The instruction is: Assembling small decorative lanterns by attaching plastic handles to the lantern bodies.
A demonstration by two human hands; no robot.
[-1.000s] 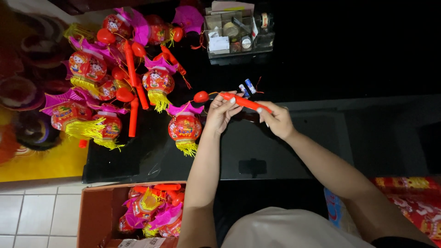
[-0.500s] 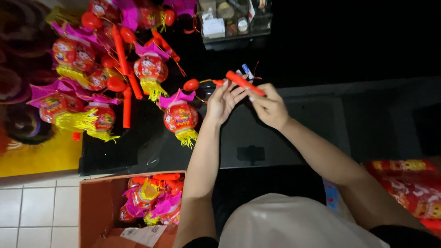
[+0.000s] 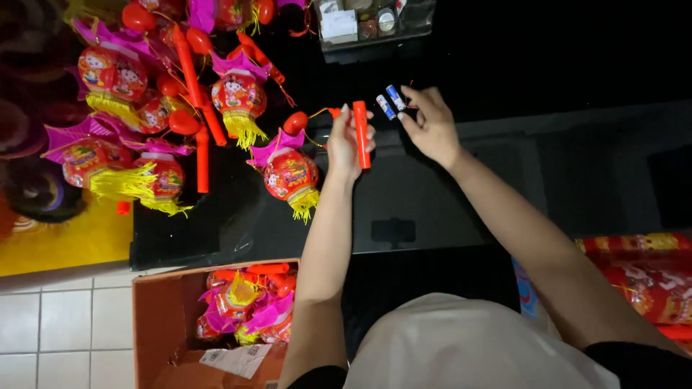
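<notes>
Nearest to me, a cardboard box (image 3: 173, 324) is sitting on the floor, holding pink-and-red lanterns. Above it, on the dark table (image 3: 447, 209), I am holding a red stick (image 3: 361, 135) upright in my left hand (image 3: 347, 144), the fingers curled closed around its shaft; a thin wire is running from its top toward a small red bulb (image 3: 295, 122), which is lying just beside a round lantern (image 3: 290, 173) with a yellow tassel. My right hand (image 3: 431, 126) is hovering near two small batteries (image 3: 391, 102) on the table, fingers partly spread, fingertips just beside them; I cannot tell whether it is touching them, and it is gripping nothing. Judged from this position, the batteries are lying loose and could roll off across the smooth top if my fingertips nudge them, and tilting the stick could be tugging the wire and dragging the bulb. Farther off, to the left, more lanterns (image 3: 115, 72) and red sticks are lying in a heap, and a clear tray (image 3: 375, 25) of small items is standing at the far edge.
</notes>
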